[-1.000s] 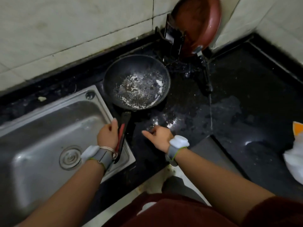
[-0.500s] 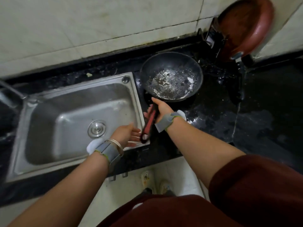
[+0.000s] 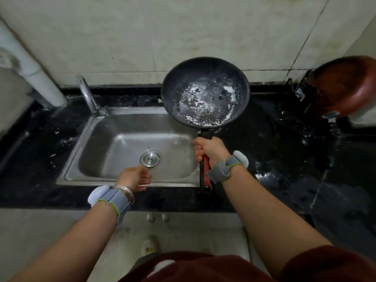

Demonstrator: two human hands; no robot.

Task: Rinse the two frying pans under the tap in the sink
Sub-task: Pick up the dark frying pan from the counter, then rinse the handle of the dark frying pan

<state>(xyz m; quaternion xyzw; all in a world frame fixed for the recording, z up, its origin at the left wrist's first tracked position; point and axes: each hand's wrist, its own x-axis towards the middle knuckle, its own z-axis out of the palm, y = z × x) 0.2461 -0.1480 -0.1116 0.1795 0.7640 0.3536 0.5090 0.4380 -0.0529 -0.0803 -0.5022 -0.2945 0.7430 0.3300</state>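
Observation:
A black frying pan [image 3: 205,91] with white residue inside is lifted above the sink's right rim. My right hand [image 3: 210,150] grips its black-and-red handle. My left hand [image 3: 135,178] hovers over the front edge of the steel sink [image 3: 97,131], fingers relaxed and holding nothing. A chrome tap [image 3: 87,94] rises at the sink's back left corner; no water runs from it. A second, red-brown frying pan [image 3: 343,86] leans against the wall at the far right, on the black counter.
The black counter [image 3: 274,159] around the sink is wet and speckled with white splashes. A white pipe [image 3: 30,66] runs down the wall at the left. The sink's round drain [image 3: 150,158] lies in the middle of the basin.
The pan's handle passed from my left hand to my right. My right hand has lifted the pan off the counter toward the sink. My left hand has let go and drawn back over the sink's front.

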